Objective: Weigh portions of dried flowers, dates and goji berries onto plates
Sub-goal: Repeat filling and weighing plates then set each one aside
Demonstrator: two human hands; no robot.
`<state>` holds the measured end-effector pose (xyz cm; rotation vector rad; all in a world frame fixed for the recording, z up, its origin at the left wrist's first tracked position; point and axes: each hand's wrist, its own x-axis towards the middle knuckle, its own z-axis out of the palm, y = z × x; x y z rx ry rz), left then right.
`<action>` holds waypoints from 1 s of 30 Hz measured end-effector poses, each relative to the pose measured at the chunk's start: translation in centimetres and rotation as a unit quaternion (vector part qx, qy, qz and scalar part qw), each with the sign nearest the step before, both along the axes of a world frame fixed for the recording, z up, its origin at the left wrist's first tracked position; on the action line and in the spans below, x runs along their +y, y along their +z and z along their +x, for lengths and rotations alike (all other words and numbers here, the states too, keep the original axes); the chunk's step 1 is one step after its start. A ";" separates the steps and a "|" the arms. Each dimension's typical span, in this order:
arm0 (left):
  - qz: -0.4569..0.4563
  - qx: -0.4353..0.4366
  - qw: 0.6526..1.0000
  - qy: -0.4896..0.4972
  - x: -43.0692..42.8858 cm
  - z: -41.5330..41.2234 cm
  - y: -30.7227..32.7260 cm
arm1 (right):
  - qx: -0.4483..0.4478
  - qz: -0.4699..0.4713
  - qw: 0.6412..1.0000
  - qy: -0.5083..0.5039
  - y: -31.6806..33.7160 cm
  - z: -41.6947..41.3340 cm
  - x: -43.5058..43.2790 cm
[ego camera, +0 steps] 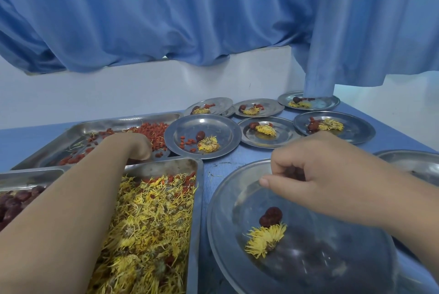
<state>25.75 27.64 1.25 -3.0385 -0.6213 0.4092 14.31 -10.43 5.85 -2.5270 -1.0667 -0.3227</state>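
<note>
left hand (136,146) fingertips hidden, date tray (14,175) cropped

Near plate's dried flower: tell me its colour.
Yellow. The dried flower lies beside a dark red date, shown best in the head view.

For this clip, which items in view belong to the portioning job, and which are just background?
In use:
left hand in the goji berry tray
right hand over the near plate, which holds a flower and a date
dried flower tray
date tray
six filled plates behind

Background:
blue curtain
white wall
</note>
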 end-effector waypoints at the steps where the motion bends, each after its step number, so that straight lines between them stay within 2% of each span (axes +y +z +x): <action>1: 0.011 -0.009 1.000 -0.003 0.0 0.0 -0.1 | 0.000 0.000 1.000 0.001 0.0 0.0 0.0; 8: 0.013 -0.042 0.999 -0.029 0.1 0.0 -0.3 | 0.000 0.009 1.000 0.000 0.3 0.0 -0.2; 20: -0.083 -0.177 0.980 -0.037 0.6 -1.5 1.5 | -0.008 0.008 1.000 -0.001 0.0 0.5 -0.3; 26: -0.177 -0.271 0.946 -0.025 0.2 -2.8 1.8 | -0.008 0.010 1.000 -0.010 0.2 0.5 -0.5; 30: -0.290 -0.328 0.899 0.008 -0.4 -4.5 2.7 | 0.006 0.018 1.000 -0.019 0.8 0.4 -0.9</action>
